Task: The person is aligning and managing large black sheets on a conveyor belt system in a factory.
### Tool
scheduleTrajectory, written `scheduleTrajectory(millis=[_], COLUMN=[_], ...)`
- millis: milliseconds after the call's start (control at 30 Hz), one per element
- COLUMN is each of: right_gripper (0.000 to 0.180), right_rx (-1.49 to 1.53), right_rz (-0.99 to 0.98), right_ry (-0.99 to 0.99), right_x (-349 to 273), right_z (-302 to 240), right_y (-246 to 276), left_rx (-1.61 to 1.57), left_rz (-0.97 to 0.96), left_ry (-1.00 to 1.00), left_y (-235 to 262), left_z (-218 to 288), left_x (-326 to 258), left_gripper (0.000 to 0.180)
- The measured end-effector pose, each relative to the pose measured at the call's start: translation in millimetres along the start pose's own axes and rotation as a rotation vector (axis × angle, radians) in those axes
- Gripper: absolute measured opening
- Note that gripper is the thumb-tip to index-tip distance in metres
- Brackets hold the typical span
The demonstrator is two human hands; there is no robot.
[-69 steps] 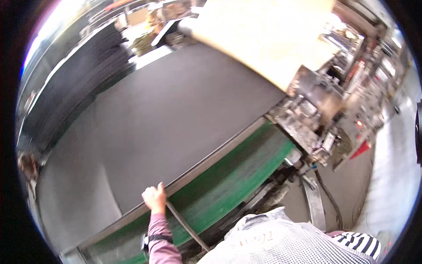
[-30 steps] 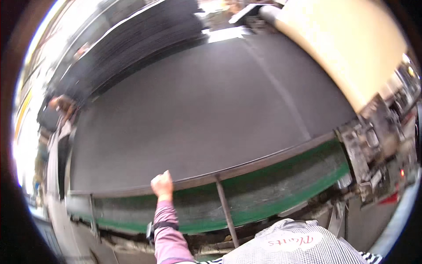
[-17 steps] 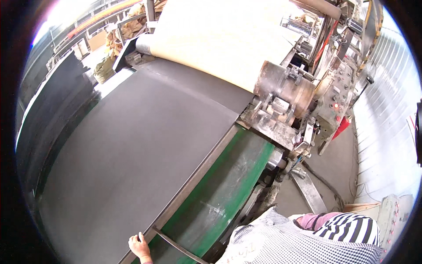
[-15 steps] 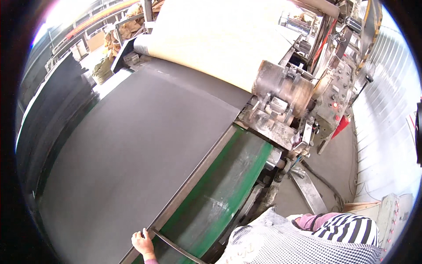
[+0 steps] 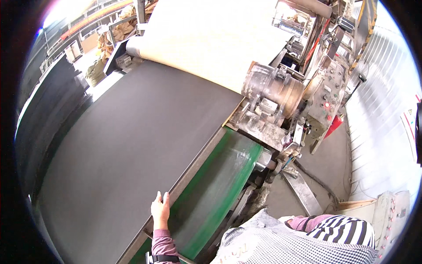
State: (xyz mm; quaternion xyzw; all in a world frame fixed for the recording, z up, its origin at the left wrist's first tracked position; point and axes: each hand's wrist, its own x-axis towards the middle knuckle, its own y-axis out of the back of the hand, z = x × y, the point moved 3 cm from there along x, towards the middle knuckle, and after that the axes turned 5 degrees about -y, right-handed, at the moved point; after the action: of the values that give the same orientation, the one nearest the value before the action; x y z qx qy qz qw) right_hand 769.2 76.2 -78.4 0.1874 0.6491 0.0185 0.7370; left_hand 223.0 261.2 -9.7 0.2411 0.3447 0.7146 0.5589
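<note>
My left hand (image 5: 161, 210) is at the near right edge of a broad dark grey sheet (image 5: 132, 132), its thumb and fingers apart. It lies over the metal rail (image 5: 193, 169) that runs along that edge; whether it presses on the sheet or only on the rail is hard to tell. A dark band circles the left wrist over a purple sleeve. My right arm (image 5: 303, 222) is bent beside the checked apron (image 5: 281, 242). Only a bit of my right hand (image 5: 286, 218) shows at the sleeve's end, its fingers hidden.
Beside the rail runs a green-edged conveyor belt (image 5: 220, 171). At the far end lies a large pale yellowish roll (image 5: 193, 66), with a worn metal drum (image 5: 270, 86) to its right. A control panel (image 5: 327, 94) with a lit red button and a second button box (image 5: 389, 215) stand at right.
My left hand has moved forward along the rail, its fingers spreading. A line across the sheet near the roll is gone, and a pale mark on the belt has shifted away from me.
</note>
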Motion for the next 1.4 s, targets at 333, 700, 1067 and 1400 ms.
scheduleTrajectory(millis=[333, 700, 1067, 1400], right_gripper=[0.054, 0.045, 0.051, 0.057], right_rx=[-0.061, -0.080, -0.159, -0.077], right_rz=[-0.021, 0.157, 0.039, 0.031], right_ry=[0.039, 0.072, 0.025, 0.031], right_x=[-22, 53, 46, 54], right_z=[-11, 22, 25, 26], right_y=[9, -20, -24, -20], left_rx=[0.615, 0.562, 0.729, 0.444], left_rz=[-0.302, -0.201, 0.324, 0.377], left_ry=[0.442, 0.330, 0.636, 0.134], left_y=[151, 52, 180, 127], left_z=[-163, -47, -260, -183], left_x=[-117, -37, -153, -132], left_gripper=[0.045, 0.080, 0.052, 0.042])
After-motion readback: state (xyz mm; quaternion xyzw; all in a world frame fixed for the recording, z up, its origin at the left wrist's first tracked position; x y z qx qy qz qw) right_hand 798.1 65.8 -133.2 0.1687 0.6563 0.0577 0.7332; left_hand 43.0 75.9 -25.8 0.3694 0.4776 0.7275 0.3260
